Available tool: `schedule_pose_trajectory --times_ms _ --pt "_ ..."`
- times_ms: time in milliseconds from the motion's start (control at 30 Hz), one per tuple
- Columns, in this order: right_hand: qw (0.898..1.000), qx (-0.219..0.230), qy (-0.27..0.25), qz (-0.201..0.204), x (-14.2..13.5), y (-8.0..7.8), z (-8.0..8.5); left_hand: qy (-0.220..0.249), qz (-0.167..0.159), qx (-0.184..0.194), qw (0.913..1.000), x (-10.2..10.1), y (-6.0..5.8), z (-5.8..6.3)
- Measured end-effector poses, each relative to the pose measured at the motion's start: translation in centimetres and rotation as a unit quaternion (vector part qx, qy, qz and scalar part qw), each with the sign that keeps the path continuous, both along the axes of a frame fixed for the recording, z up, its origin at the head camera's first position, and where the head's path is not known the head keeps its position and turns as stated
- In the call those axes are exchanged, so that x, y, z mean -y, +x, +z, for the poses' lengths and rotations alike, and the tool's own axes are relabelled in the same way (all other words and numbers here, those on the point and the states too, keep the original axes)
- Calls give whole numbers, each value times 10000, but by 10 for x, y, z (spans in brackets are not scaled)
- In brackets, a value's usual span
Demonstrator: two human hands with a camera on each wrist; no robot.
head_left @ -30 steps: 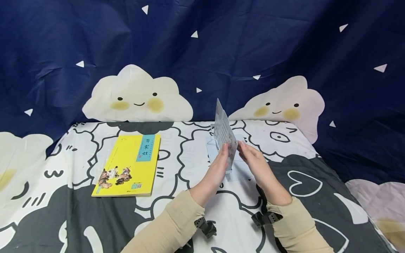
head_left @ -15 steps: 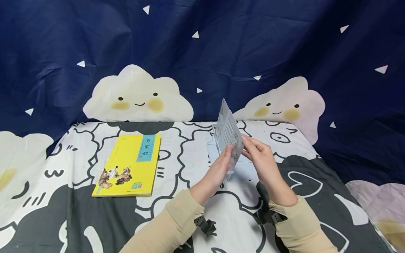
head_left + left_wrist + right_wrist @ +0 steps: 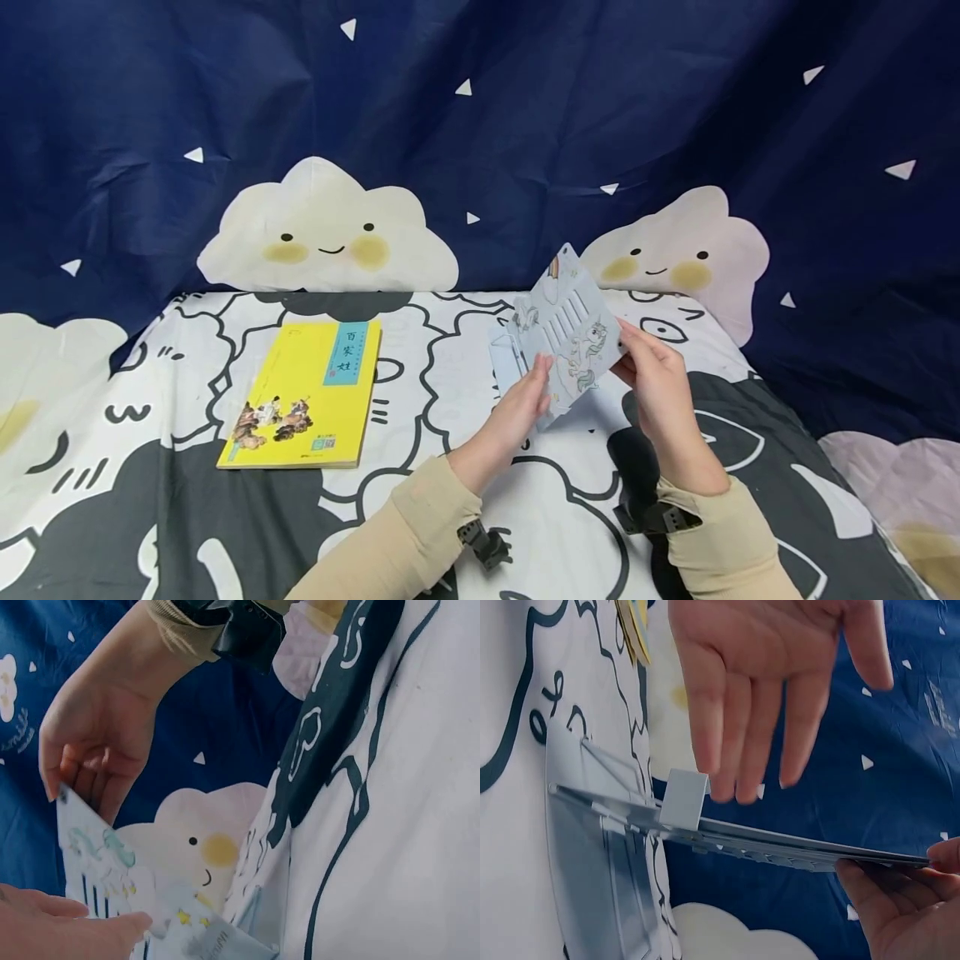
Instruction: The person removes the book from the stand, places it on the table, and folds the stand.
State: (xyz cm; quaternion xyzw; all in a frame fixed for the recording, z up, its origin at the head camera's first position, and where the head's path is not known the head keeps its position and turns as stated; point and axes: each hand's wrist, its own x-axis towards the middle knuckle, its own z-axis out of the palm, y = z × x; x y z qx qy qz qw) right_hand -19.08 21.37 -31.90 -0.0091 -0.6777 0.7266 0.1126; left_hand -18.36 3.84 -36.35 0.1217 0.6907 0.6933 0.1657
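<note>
A pale grey folding book stand (image 3: 570,333) with slots and unicorn prints sits on the bed, its upper panel swung up at a slant over the flat base (image 3: 585,855). My right hand (image 3: 660,387) pinches the panel's right edge between thumb and fingers, seen also in the left wrist view, where the same hand (image 3: 101,735) grips the corner. My left hand (image 3: 506,417) is held at the panel's near left side, fingers straight; whether they touch it I cannot tell. In the right wrist view, wire supports (image 3: 607,765) show between base and panel.
A yellow book (image 3: 307,392) with a blue title strip lies flat to the left of the stand. Beneath everything is a patterned bedsheet (image 3: 420,467). A dark blue curtain (image 3: 480,125) with clouds hangs behind the bed.
The panel has turned from nearly edge-on to show its printed face. My right hand has moved right and now pinches its edge instead of lying flat near it. The left hand has barely moved.
</note>
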Motion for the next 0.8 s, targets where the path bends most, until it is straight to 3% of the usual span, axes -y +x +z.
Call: schedule_pose_trajectory --times_ms 333,500,600,800 --pt "9973 75 -655 -322 -22 0 -12 -183 362 171 9990 5 -5 -9" --pt "9948 244 -883 -435 -35 -2 -18 -424 461 15 9980 11 -8 -11" --pt "9941 411 -865 -505 -43 -3 -21 -571 564 4 9968 16 -11 -13" --pt "9922 870 -353 -821 -60 -10 -27 -557 799 112 9952 26 -18 -15"
